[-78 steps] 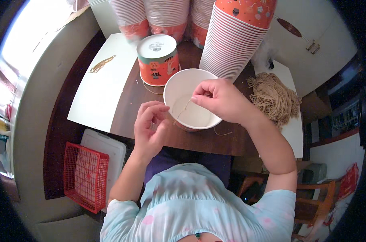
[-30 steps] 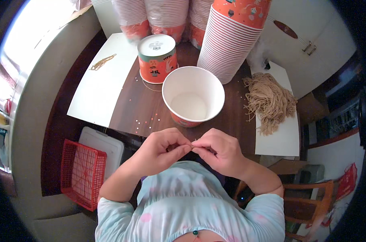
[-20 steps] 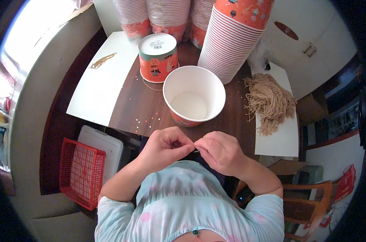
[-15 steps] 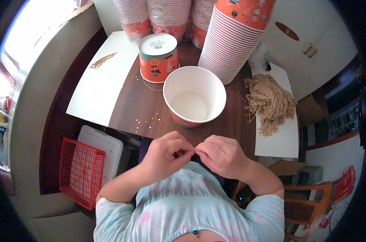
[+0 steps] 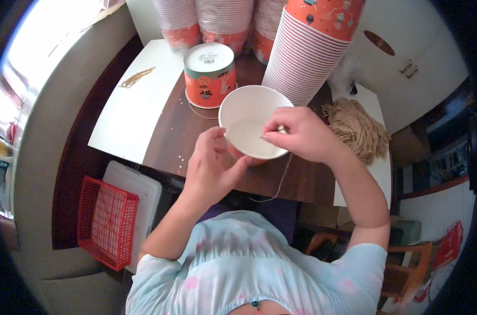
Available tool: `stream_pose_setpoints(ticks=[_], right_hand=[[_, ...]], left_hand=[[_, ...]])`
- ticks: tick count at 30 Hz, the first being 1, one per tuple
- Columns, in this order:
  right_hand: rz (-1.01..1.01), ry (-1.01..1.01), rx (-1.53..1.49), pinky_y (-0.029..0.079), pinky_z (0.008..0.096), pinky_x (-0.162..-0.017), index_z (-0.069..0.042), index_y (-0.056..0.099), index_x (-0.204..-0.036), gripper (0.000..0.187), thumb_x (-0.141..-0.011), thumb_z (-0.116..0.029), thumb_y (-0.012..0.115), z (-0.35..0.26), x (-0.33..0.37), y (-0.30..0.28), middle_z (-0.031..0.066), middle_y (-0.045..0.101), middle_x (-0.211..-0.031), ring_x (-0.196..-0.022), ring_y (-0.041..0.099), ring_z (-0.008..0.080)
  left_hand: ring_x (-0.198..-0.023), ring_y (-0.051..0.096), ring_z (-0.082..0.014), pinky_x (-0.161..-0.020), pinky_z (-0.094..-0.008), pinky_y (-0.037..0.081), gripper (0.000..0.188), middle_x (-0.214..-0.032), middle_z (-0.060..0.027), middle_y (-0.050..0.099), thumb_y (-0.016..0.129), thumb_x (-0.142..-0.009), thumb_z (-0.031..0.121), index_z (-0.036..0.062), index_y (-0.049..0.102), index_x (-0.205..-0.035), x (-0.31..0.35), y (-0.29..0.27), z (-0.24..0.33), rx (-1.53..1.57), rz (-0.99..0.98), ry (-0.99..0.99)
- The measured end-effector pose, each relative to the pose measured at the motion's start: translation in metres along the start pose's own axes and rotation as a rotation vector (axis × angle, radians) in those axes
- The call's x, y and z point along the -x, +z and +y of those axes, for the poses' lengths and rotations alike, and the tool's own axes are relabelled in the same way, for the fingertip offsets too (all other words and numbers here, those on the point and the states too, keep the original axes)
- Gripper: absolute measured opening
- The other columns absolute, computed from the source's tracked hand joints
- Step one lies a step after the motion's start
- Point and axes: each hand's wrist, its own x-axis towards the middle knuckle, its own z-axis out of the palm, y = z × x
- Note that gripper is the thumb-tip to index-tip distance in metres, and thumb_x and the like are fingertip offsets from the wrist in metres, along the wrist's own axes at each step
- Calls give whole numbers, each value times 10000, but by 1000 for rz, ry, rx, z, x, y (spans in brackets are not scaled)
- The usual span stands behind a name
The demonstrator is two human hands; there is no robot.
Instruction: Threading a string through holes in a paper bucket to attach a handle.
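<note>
An orange paper bucket with a white inside [image 5: 244,142] stands upright near the table's front edge, its mouth facing up. My left hand [image 5: 207,165] is cupped against its near left side, index finger at the rim and thumb on the front wall. Over the mouth, my right hand [image 5: 299,134] pinches a thin beige cord [image 5: 284,181] between thumb and fingertips. One end pokes out at the fingertips; the rest hangs down past the bucket's right side to the table edge. Whether the cord goes through the bucket's wall cannot be seen.
Behind stands an upside-down orange bucket [image 5: 209,79], a cord lying at its base. A tall leaning stack of buckets [image 5: 309,58] rises at right; wrapped stacks [image 5: 225,21] stand behind. A heap of beige cords [image 5: 356,128] lies right, a small bundle [image 5: 137,77] left. A red basket [image 5: 107,220] sits lower left.
My hands were together in front of the bucket, fingertips meeting. Now they are apart: the left has moved to the bucket's side, the right over its mouth with the cord.
</note>
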Motion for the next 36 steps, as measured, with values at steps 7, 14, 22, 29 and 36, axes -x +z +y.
stream_pose_setpoints(ticks=[7,14,22,29,36], right_hand=[[-314,128,-1,481,297,-678,-9,679,-853,159,-807,-161,670,11,-33,24,64,663,-793,-735,601,126],[-261,366,-389,474,259,-660,-20,665,-878,134,-858,-150,642,22,-25,34,-7,644,-775,-720,567,62],[-99,264,-226,494,281,-623,5,672,-864,150,-822,-135,638,27,-18,35,63,664,-738,-676,605,108],[-1,273,-186,507,314,-610,30,674,-831,163,-809,-123,625,28,-16,43,117,676,-723,-658,642,158],[47,223,-189,507,315,-611,31,675,-825,153,-800,-110,624,28,-15,51,120,676,-720,-652,641,162]], left_hand=[[-793,634,-198,-708,-323,515,516,-1012,-143,618,686,-781,129,-18,461,-1221,-15,9,-12,194,-4,-100],[-670,606,-127,-622,-266,501,355,-961,-136,647,618,-831,75,-35,558,-1163,-29,10,-24,253,-61,-147],[-692,570,-60,-630,-219,481,212,-859,-54,645,544,-941,76,-45,603,-1105,-19,16,-16,404,-85,-214],[-712,578,-61,-638,-208,484,204,-822,-26,647,520,-960,83,-45,623,-1081,-21,12,-23,413,-129,-316],[-706,584,-64,-627,-211,491,189,-826,-32,652,537,-948,60,-47,628,-1075,-18,12,-27,426,-123,-291]])
